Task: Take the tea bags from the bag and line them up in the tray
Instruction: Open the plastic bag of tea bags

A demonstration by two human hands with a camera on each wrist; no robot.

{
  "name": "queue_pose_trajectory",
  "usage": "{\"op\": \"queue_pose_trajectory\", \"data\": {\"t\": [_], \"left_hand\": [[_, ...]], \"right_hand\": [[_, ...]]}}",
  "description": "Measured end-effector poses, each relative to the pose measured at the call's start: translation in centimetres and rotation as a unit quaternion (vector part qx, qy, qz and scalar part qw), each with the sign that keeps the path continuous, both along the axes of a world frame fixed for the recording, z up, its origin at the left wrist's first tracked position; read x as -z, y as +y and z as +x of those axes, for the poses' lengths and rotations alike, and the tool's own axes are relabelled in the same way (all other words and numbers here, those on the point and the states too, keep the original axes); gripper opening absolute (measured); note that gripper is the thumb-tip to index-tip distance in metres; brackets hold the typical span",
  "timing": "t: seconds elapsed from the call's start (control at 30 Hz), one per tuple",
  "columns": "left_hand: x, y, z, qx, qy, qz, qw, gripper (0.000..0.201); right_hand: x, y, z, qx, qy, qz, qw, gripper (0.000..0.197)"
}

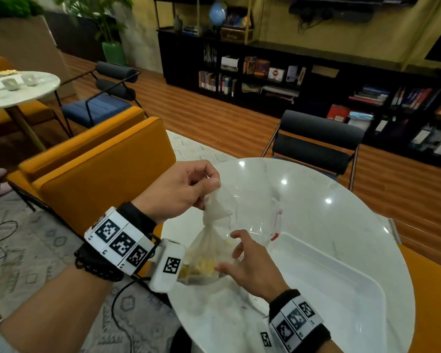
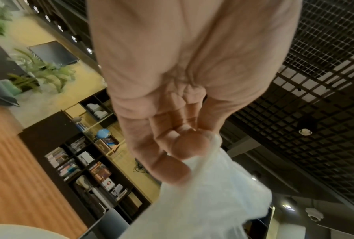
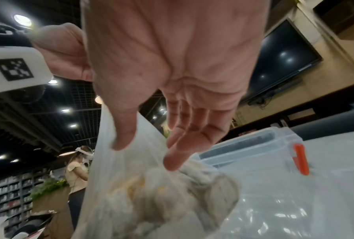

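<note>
A thin translucent plastic bag (image 1: 214, 220) hangs over the round table, its top gathered and pinched by my left hand (image 1: 209, 184). The left wrist view shows the left hand (image 2: 184, 158) with thumb and fingertips closed on the bag (image 2: 202, 202). Tea bags (image 1: 201, 266) with yellow tags lie bunched at the bottom. My right hand (image 1: 233, 253) is beside the lower part of the bag, fingers spread and relaxed, holding nothing. In the right wrist view the right hand (image 3: 147, 153) hovers just in front of the bag (image 3: 110, 161) and the tea bags (image 3: 135, 186). To the right lies a white tray (image 1: 329, 289).
A clear plastic box or lid with a red clip (image 1: 277, 220) lies behind the bag, against the tray's far end. The white table (image 1: 316, 189) is ringed by an orange armchair (image 1: 99, 174) on the left and a dark chair (image 1: 318, 141) beyond. Another person (image 3: 77, 169) stands far off.
</note>
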State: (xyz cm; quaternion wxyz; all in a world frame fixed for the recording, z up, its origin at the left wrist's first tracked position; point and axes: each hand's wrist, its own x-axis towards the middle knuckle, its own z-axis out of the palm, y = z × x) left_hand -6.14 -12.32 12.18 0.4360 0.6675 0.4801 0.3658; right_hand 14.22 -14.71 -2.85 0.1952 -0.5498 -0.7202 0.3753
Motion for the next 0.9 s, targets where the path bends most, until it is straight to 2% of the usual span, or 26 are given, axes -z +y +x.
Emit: {"op": "queue_pose_trajectory", "data": {"t": [0.1, 0.2, 0.27, 0.37, 0.43, 0.53, 0.6, 0.8, 0.9], "left_hand": [[0.4, -0.1, 0.7, 0.025, 0.011, -0.008, 1.000, 0.013], [1.1, 0.3, 1.2, 0.031, -0.010, -0.024, 0.999, 0.013], [1.7, 0.6, 1.5, 0.030, -0.017, -0.035, 0.999, 0.013], [2.7, 0.6, 1.6, 0.012, -0.015, -0.039, 0.999, 0.014], [3.3, 0.7, 1.5, 0.005, -0.029, -0.056, 0.998, 0.014], [4.2, 0.4, 1.7, 0.029, -0.034, -0.082, 0.996, 0.015], [4.8, 0.2, 2.0, 0.042, -0.032, -0.092, 0.994, 0.018], [6.1, 0.0, 3.0, 0.051, -0.037, -0.123, 0.990, 0.015], [6.2, 0.6, 2.9, 0.033, -0.016, -0.092, 0.995, 0.019]], "right_hand": [[-1.0, -0.2, -1.3, -0.039, 0.034, -0.040, 0.998, 0.095], [-0.5, 0.3, -2.5, -0.019, 0.062, -0.071, 0.995, 0.107], [0.2, 0.9, -2.6, -0.006, 0.047, -0.071, 0.996, 0.109], [1.9, 0.8, -2.2, -0.027, -0.025, -0.079, 0.996, 0.113], [3.5, 0.3, -2.3, -0.048, -0.066, -0.087, 0.993, 0.102], [6.0, -0.6, -2.4, -0.049, -0.107, -0.069, 0.991, 0.059], [7.3, -1.1, -2.0, -0.029, -0.113, -0.051, 0.992, 0.038], [8.8, -2.4, -0.8, -0.018, -0.071, -0.049, 0.996, 0.018], [8.4, -1.8, -0.1, 0.002, -0.016, -0.060, 0.998, 0.021]]}}
